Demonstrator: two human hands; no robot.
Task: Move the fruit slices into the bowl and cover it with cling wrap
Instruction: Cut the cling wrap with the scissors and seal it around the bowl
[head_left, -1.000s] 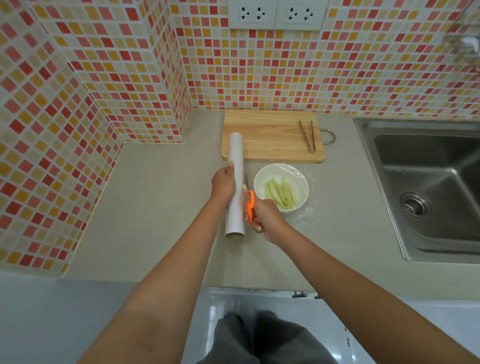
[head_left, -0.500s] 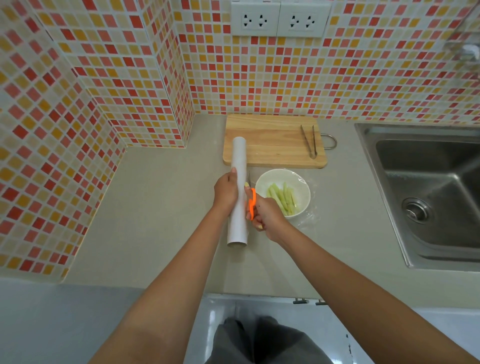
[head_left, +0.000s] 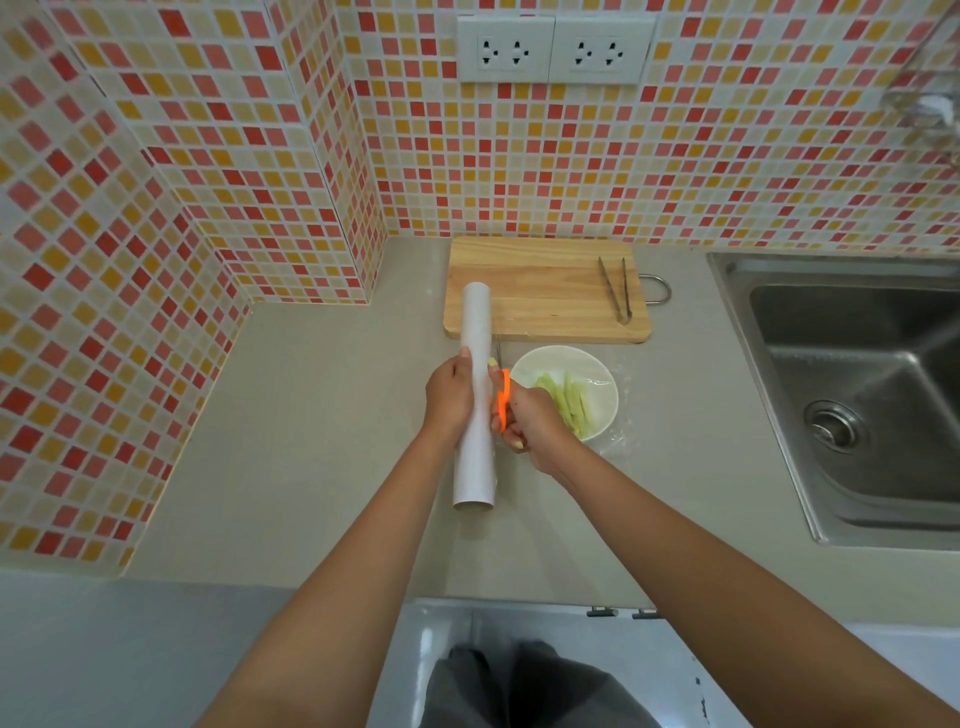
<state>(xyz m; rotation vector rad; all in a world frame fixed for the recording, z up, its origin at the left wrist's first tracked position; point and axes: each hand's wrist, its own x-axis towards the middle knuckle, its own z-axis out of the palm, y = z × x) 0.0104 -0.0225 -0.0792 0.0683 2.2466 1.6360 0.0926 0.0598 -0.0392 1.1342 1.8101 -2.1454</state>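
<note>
A white bowl (head_left: 597, 366) with pale green fruit slices (head_left: 569, 402) stands on the counter in front of the cutting board, and clear cling film (head_left: 621, 434) lies over it and down its right side. My left hand (head_left: 449, 400) grips the white cling wrap roll (head_left: 475, 410), which lies lengthways just left of the bowl. Orange-handled scissors (head_left: 502, 400) are held in my right hand (head_left: 530, 415), between roll and bowl, blades pointing away from me along the roll. Most of the blades are hidden.
A wooden cutting board (head_left: 540, 291) with metal tongs (head_left: 615, 288) on its right end lies against the tiled wall. A steel sink (head_left: 857, 395) fills the right side. A tiled corner juts out at the left.
Both hands, the roll and the scissors keep their places relative to the bowl. The view has tilted up a little, so everything sits lower in the frame.
</note>
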